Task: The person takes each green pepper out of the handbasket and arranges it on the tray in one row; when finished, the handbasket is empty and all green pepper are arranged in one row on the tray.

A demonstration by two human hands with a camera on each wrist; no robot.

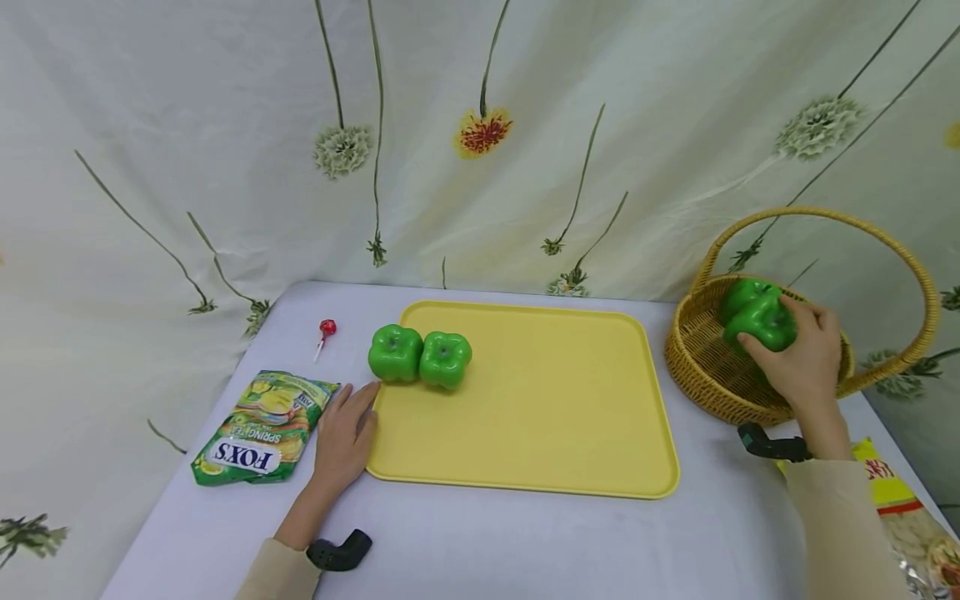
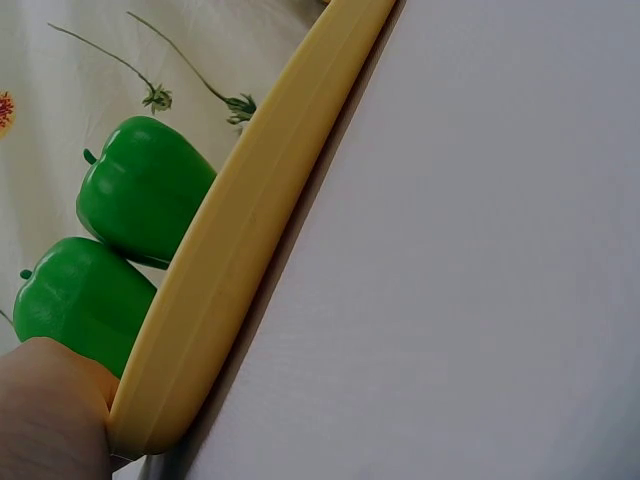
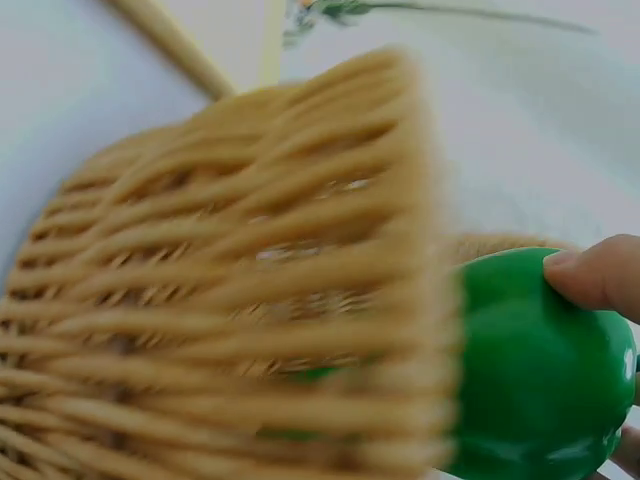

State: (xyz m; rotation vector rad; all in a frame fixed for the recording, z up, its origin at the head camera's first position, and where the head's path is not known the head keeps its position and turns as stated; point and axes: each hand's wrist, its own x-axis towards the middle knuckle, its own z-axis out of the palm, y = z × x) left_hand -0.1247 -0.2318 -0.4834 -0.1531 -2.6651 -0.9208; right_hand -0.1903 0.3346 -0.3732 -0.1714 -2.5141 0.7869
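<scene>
In the head view my right hand [image 1: 808,360] grips a green pepper [image 1: 767,323] between thumb and fingers, at the mouth of the wicker basket [image 1: 716,392]. Behind it, another green pepper [image 1: 742,293] lies in the basket. The right wrist view shows the gripped pepper [image 3: 540,370] beside the woven wall [image 3: 220,290]. My left hand [image 1: 347,433] rests at the left edge of the yellow tray [image 1: 540,400], fingers relaxed. Two green peppers [image 1: 395,353] [image 1: 446,360] sit side by side at the tray's upper left corner.
A green Fox's packet [image 1: 262,429] lies left of my left hand, with a red lollipop [image 1: 327,328] above it. Another packet [image 1: 918,533] lies at the lower right, partly behind my right sleeve. The basket's tall handle [image 1: 926,292] arches over its right side.
</scene>
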